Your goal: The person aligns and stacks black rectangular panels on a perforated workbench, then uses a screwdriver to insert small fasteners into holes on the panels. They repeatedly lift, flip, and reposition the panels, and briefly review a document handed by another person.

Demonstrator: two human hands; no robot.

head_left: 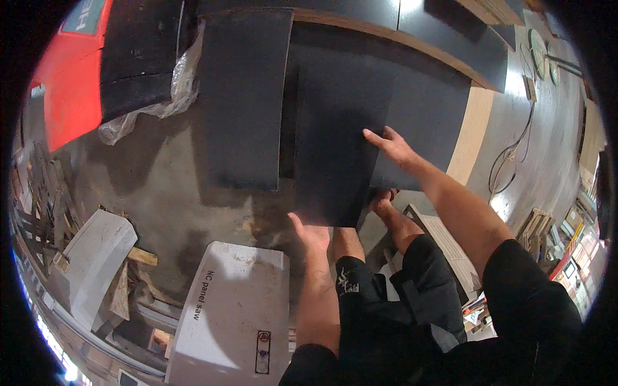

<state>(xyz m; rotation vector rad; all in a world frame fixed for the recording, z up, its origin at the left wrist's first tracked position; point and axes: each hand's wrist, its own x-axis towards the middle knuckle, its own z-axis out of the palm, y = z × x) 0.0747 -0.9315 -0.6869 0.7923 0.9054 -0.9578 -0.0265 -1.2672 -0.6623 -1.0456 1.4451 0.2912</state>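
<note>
A dark grey rectangular board (335, 122) is held in front of my legs, over another dark board surface. My left hand (312, 235) is at its near left corner, thumb raised beside it, the fingers hidden beneath the near edge. My right hand (395, 149) grips the board's right edge, the thumb lying on its face and the other fingers mostly out of sight. To the right lies a second dark board (428, 109), partly covered by the held one. Another dark board (244, 103) stands to the left, with a narrow gap between.
Dark boards with pale wooden edges (473, 125) lie at the far side and right. A white machine cover (235, 309) stands at the near left. Red and black equipment (74, 96) with crumpled clear plastic (183, 83) is at upper left. A cable (508, 157) crosses the floor.
</note>
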